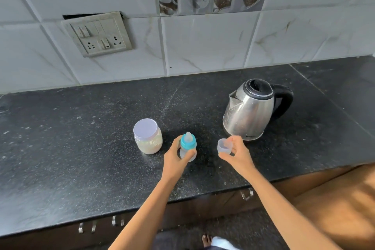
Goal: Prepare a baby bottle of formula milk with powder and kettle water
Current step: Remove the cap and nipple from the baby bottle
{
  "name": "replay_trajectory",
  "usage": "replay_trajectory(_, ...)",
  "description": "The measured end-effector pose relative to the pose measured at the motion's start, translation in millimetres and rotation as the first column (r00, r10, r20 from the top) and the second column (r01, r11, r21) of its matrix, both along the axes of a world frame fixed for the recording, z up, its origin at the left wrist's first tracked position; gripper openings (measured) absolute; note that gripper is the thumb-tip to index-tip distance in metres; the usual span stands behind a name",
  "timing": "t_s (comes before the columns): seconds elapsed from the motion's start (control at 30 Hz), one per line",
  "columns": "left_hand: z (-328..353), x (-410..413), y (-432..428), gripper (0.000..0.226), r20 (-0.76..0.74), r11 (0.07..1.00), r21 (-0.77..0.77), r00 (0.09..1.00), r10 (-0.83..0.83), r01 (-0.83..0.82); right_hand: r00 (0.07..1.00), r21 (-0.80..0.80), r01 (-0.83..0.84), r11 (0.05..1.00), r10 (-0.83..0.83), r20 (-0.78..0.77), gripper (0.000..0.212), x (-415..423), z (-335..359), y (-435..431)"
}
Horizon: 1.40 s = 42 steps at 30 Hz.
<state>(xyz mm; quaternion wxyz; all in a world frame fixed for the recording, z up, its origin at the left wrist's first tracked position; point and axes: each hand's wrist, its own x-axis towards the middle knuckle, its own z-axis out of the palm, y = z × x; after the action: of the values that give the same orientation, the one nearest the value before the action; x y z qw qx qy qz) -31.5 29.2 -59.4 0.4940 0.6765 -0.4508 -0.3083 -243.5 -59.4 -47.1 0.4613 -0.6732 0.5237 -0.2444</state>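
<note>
A clear baby bottle (188, 146) with a blue collar and a teat stands upright on the black counter (81, 148). My left hand (176, 158) grips its body. My right hand (236, 154) holds the bottle's clear cap (223, 145) just right of the bottle, above the counter. A plastic jar of pale powder (147, 135) with a white lid on stands left of the bottle. The steel kettle (251, 109) with a black handle stands behind my right hand, lid shut, spout to the left.
A tiled wall with a switch and socket plate (97, 33) rises behind the counter. The counter's front edge runs over dark drawers with metal handles (246, 194). A bare foot (207, 240) shows on the floor below.
</note>
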Motion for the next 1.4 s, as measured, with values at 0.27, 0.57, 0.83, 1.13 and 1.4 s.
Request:
replay_trajectory(0.27,-2,2,-1,0.056,-0.046,1.0,0.015,0.999,0.02,-0.019,0.997,-0.06,-0.021,0.998,0.016,-0.079,0.082,-2,-15,3)
replay_trajectory(0.57,-5,5,-4,0.063,-0.001,0.997,0.072,1.0,0.018,-0.017,1.0,-0.249,-0.024,0.968,0.02,-0.015,0.086,69,37,23)
replay_trajectory(0.83,-1,4,-6,0.059,0.062,0.996,0.086,0.998,0.007,-0.013,0.998,-0.226,-0.044,0.973,0.035,-0.043,0.048,110,23,17)
replay_trajectory(1.13,3,12,-9,0.05,0.101,0.99,0.128,0.992,-0.079,0.066,0.881,-0.055,-0.465,0.884,0.468,0.07,0.061,83,35,-21)
replay_trajectory(1.4,1,10,-8,0.058,0.092,0.988,0.146,0.994,-0.054,0.04,0.901,-0.022,-0.433,0.901,0.434,0.011,0.04,74,31,-19)
